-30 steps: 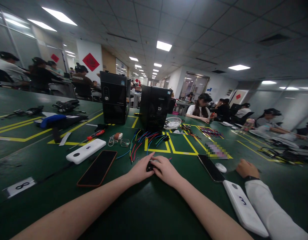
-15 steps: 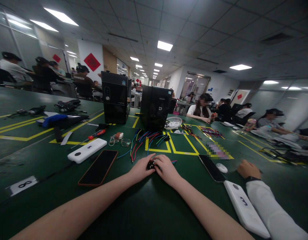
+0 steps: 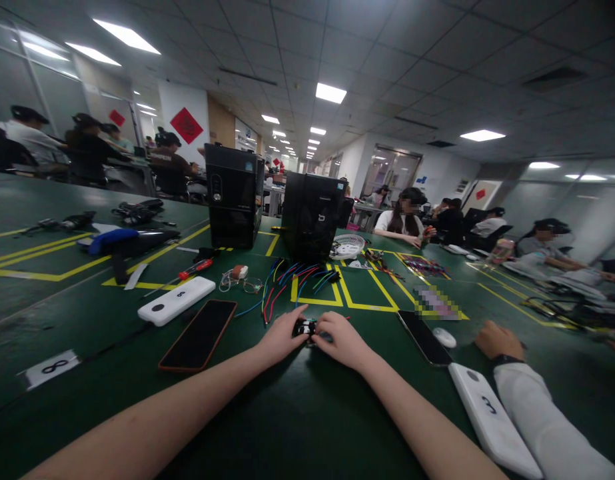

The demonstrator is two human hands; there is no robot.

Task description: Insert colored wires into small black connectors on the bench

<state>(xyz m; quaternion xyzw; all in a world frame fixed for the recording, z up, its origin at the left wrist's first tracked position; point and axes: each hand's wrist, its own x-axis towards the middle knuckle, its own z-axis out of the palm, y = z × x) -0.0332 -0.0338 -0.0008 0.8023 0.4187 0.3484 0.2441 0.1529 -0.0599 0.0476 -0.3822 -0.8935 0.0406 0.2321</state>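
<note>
Both my hands meet near the middle of the green table, around a small black and white part [image 3: 306, 327] too small to name. My left hand [image 3: 283, 335] grips it from the left, thumb and fingers curled about it. From the other side my right hand [image 3: 340, 339] pinches at it with bent fingers, which partly hide it. Just beyond lie loose coloured wires [image 3: 298, 280] in red, blue, yellow and green. A dark phone with an orange case [image 3: 200, 335] rests left of my hands.
Two black computer towers [image 3: 231, 200] stand behind the wires, near a white basket [image 3: 348, 246]. On the left are a white power bank [image 3: 177, 301], glasses [image 3: 251, 285] and a red screwdriver [image 3: 194, 269]. A second phone [image 3: 423, 337] and a co-worker's hand [image 3: 500, 341] are at right.
My right hand has shifted slightly right, opening a gap that shows more of the small part. My left hand stays almost in place. The view has moved slightly.
</note>
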